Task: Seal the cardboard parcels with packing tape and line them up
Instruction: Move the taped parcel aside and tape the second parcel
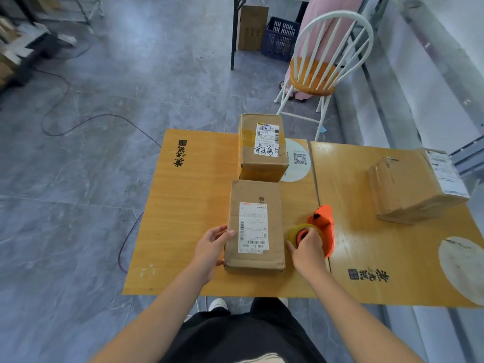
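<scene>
Two cardboard parcels stand in a row on the left wooden table (183, 205): the near parcel (255, 226) with a white barcode label, and right behind it the far parcel (262, 148) with a handwritten label. A third parcel (413, 187) sits apart on the right table. My left hand (210, 248) grips the near parcel's left side, thumb on its top edge. My right hand (306, 251) holds the orange tape dispenser (323, 226) with its clear tape roll, resting on the table just right of the near parcel.
A second wooden table (379, 258) adjoins on the right. Behind the tables stands a white spindle-back chair (324, 72) with an orange seat. A black cable (86, 121) runs over the grey floor at left. A blue crate (280, 38) and a brown bag sit far back.
</scene>
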A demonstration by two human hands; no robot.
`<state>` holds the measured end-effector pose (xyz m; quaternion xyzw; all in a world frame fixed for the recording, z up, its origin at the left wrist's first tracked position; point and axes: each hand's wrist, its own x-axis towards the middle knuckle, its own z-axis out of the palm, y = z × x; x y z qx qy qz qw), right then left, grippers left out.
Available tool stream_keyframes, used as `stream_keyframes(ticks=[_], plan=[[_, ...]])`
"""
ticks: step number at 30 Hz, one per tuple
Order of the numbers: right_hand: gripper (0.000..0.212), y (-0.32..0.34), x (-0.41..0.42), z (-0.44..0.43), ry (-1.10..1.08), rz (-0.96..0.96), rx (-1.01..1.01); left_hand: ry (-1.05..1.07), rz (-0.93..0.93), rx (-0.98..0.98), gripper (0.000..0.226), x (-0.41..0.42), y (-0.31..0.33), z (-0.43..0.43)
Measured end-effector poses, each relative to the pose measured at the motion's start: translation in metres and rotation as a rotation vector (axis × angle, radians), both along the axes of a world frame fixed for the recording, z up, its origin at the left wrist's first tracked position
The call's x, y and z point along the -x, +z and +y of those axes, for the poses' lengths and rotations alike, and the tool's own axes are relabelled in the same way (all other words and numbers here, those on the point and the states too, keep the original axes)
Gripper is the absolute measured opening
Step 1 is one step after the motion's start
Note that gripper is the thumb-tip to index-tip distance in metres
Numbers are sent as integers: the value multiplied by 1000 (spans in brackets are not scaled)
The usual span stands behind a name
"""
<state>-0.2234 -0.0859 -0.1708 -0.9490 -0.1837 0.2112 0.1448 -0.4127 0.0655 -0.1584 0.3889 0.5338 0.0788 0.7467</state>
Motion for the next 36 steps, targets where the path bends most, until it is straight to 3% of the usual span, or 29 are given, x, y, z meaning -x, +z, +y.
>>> stream_keyframes(ticks=[2,6,12,14,16,21,24,31,34,36], plan=[[68,0,3,2,-83,-26,18,-24,-3,39,36,3,1,4],[75,3,-2,6,4,-117,235,-72,-12,141,42,12,3,8],[76,1,1,1,-139,-75,184,-66,33,158,47,13,-1,-9],[62,-7,3,-5,-139,-106,190,-71,78,107,47,12,-2,-15],[39,-12,2,-9,0,-154,276,-95,122,56,50,12,-2,-17],[45,-10,-16,-8,107,-84,336,-167,160,-35,56,16,4,-11],[45,7,-31,-9,82,-37,170,-170,163,-45,55,16,5,-11],[41,78,-53,-6,-143,345,-398,-272,231,-150,50,-7,20,-6],[58,110,-45,1,-58,375,-541,-184,234,-340,59,-22,37,1],[42,129,-36,7,-21,393,-594,-143,184,-499,54,-30,50,8]])
